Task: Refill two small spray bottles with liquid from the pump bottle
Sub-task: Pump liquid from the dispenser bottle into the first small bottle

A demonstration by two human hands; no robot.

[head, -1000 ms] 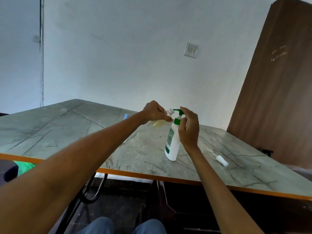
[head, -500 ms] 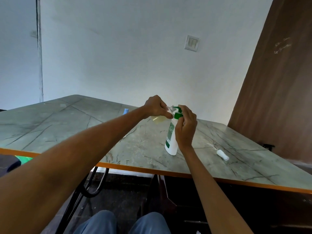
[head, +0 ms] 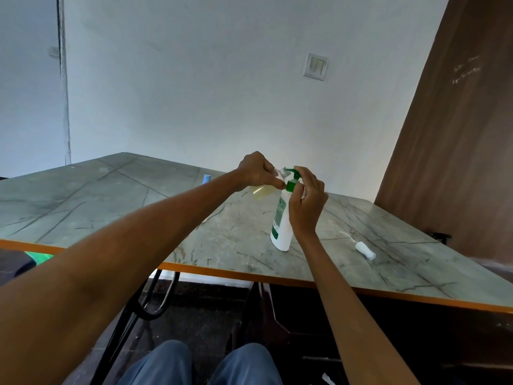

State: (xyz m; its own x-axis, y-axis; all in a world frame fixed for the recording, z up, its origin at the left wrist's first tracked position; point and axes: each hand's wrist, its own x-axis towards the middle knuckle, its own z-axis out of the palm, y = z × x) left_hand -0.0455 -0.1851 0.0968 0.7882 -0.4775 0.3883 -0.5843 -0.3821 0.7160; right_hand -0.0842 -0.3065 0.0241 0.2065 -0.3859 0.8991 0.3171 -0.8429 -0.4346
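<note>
Head view: left hand (head: pixel 256 172) grips small spray bottle (head: pixel 259 191), tilted, its mouth at the green spout. Right hand (head: pixel 306 202) curls round pump bottle (head: pixel 281 226) head, standing on table (head: pixel 111 207). Pump stroke unclear. Spray cap (head: pixel 365 250) lies apart.

Both bare forearms are reaching out from the near edge, converging toward the middle. The left hand (head: pixel 256 170) is hovering high, knuckles up, fingers curling down into a tight grip, thumb and forefinger pinching together at its right side. The right hand (head: pixel 306 207) is standing upright just beside it, back of the hand facing us, fingers (head: pixel 305 173) curling over at the top, thumb tucking in toward the left hand.
</note>
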